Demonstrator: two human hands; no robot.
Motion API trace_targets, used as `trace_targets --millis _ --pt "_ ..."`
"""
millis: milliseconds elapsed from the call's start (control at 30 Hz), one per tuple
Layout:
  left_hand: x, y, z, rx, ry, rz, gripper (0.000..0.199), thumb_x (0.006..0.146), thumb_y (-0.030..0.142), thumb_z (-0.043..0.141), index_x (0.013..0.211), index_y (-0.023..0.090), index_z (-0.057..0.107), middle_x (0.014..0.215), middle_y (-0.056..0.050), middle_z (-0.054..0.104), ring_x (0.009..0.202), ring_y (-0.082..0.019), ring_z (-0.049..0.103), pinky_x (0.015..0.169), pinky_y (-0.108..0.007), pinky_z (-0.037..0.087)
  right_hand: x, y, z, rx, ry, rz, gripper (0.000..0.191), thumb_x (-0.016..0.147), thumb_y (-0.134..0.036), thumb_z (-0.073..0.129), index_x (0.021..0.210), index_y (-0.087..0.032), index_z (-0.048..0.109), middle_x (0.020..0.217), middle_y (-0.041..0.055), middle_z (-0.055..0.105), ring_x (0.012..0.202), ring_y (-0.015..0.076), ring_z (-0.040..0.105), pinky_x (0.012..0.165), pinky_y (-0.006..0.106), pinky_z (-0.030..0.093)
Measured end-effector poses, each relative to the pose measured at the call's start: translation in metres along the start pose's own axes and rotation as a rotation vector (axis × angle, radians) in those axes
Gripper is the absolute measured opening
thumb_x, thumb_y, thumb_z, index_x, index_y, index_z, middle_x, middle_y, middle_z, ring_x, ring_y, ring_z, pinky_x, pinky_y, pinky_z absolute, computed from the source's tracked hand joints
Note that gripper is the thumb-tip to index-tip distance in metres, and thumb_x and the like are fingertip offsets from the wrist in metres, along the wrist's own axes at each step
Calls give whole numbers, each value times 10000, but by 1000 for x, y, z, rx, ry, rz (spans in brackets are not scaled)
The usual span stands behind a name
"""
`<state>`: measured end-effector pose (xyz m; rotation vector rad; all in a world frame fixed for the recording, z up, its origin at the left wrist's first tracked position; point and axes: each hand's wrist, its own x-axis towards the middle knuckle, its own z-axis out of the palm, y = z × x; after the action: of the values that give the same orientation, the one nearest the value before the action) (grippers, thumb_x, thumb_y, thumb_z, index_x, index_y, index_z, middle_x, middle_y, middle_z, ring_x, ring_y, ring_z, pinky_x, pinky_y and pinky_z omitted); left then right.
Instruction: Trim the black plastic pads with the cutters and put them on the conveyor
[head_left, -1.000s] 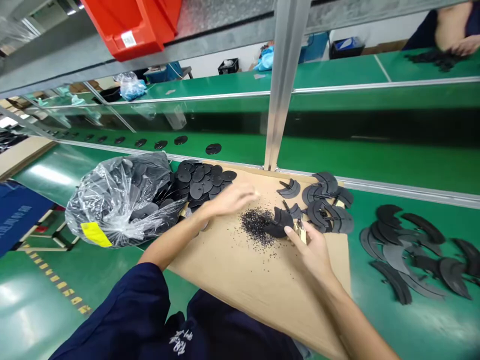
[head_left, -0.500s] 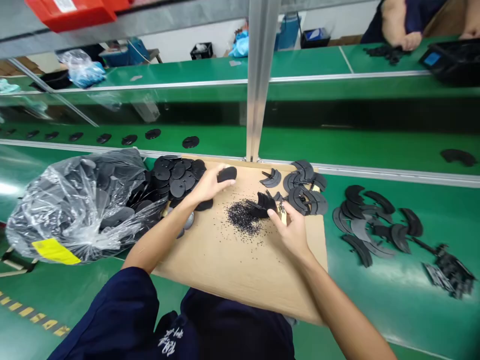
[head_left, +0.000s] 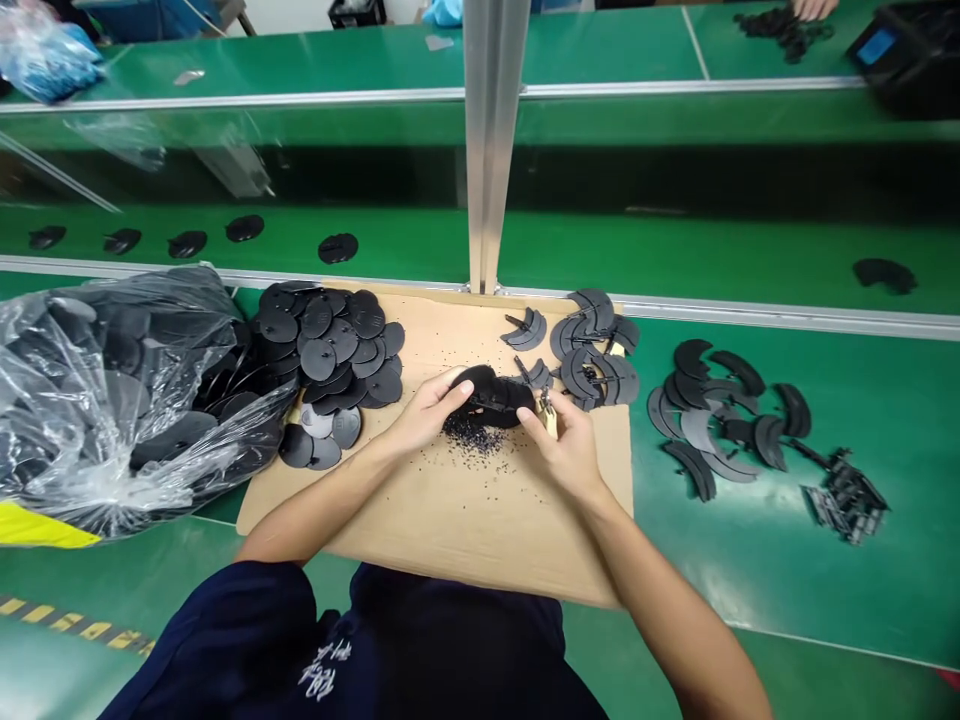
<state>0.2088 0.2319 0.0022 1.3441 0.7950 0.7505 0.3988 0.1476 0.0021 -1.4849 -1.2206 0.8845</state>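
Observation:
My left hand grips a black disc over the cardboard sheet. In my right hand are a black curved part and a small yellowish tool. The disc and the curved part meet, overlapping, between my hands. Under them lies a pile of tiny black pieces, partly hidden. A heap of black discs is left of my left hand. Beyond my right hand, curved parts are grouped at the sheet's back right corner.
A clear plastic bag of discs fills the left side. More curved parts and small slim parts lie on the green table at right. A metal post rises behind the sheet. Discs sit along the green strip behind.
My left hand has moved right with its disc, which now meets the curved part in my right hand. The camera view has tilted down and shifted.

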Motion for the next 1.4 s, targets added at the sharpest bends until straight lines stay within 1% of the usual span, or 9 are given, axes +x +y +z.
trace_targets --millis 200,400,567,700,867,967,1167,1300,1400 --pt "1 -9 -9 -1 126 30 335 832 500 757 871 180 670 840 -21 698 794 -152 653 733 -276 547 -1 1 1 -21 7 -3 413 884 -602 636 771 -217 537 678 -35 434 637 135 394 610 271 373" --pt "4 -13 -15 -57 206 59 437 779 414 813 1091 219 577 927 -19 716 841 -148 688 795 -287 574 -3 2 2 -77 36 -60 356 914 -567 612 886 -213 628 760 3 570 689 168 512 673 312 453" --pt "3 -12 -18 66 200 99 380 819 465 772 1035 208 595 942 -31 701 865 -157 673 775 -286 565 -3 2 1 -99 34 -129 337 918 -548 623 882 -215 658 841 34 636 767 188 568 740 339 490" --pt "-2 -12 -8 1 193 115 385 811 467 803 972 209 566 854 4 691 762 -124 673 684 -231 553 -2 1 1 -12 7 -20 411 876 -625 642 864 -214 628 720 -12 540 647 151 471 626 292 434" --pt "-5 -10 3 11 116 168 372 873 494 743 1055 183 651 1028 -59 752 926 -161 724 819 -260 584 -3 3 6 130 -23 90 480 807 -673 701 776 -211 576 656 -43 441 604 122 379 584 262 359" --pt "-6 -10 4 49 54 170 367 898 503 714 1031 161 708 1012 -73 764 962 -181 728 878 -280 578 -5 4 9 136 -10 96 460 810 -645 718 758 -206 592 655 -36 472 621 128 402 590 262 352" --pt "-13 -10 3 30 -99 208 400 938 467 679 1222 186 666 1115 -82 758 1049 -192 729 924 -299 580 -7 2 11 145 80 85 403 813 -599 739 846 -208 645 693 -27 539 634 138 457 594 268 399" --pt "-17 -11 5 209 2 309 324 917 374 726 1174 186 664 1093 -68 755 988 -166 727 876 -282 586 -8 1 12 159 89 75 366 817 -564 756 867 -210 681 715 -18 570 656 141 490 617 277 427" --pt "-16 -9 2 408 26 479 247 942 301 697 1159 183 683 1089 -74 755 1030 -177 711 936 -331 578 -6 1 12 304 26 167 388 804 -568 771 963 -221 707 748 -6 620 678 151 554 638 291 476"
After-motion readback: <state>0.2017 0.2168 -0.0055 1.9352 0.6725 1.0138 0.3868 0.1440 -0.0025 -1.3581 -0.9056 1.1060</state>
